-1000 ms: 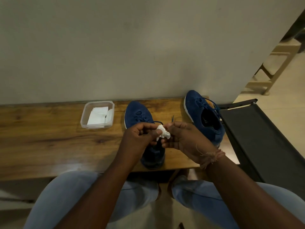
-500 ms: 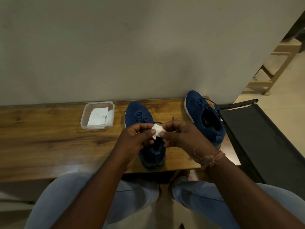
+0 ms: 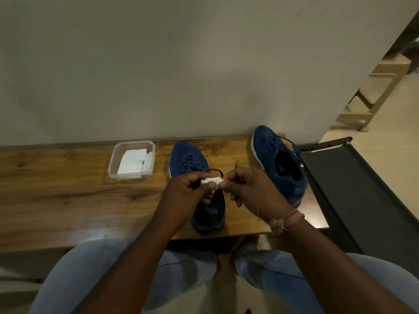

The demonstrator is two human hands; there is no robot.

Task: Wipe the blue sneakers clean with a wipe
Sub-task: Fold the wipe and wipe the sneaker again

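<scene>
White wipe (image 3: 212, 181), crumpled into a small wad, is pinched between both hands above the near sneaker (image 3: 197, 177). No brand, label or writing is legible on either shoe or on the container. Left hand (image 3: 188, 196) grips the wad from 9 o'clock, thumb and forefinger curled onto it. Right hand (image 3: 254, 191) pinches the wad's other end from 3 o'clock, remaining fingers curled under the palm; a thread band circles its wrist. Both forearms rise from 6 o'clock and converge over the shoe. Near sneaker stands on the wooden bench (image 3: 68, 196), toe toward 12 o'clock. Second sneaker (image 3: 278, 162) stands at 2 o'clock of the hands, apart from them. Clear plastic container (image 3: 131, 160) holding folded wipes sits at 10 o'clock.
</scene>
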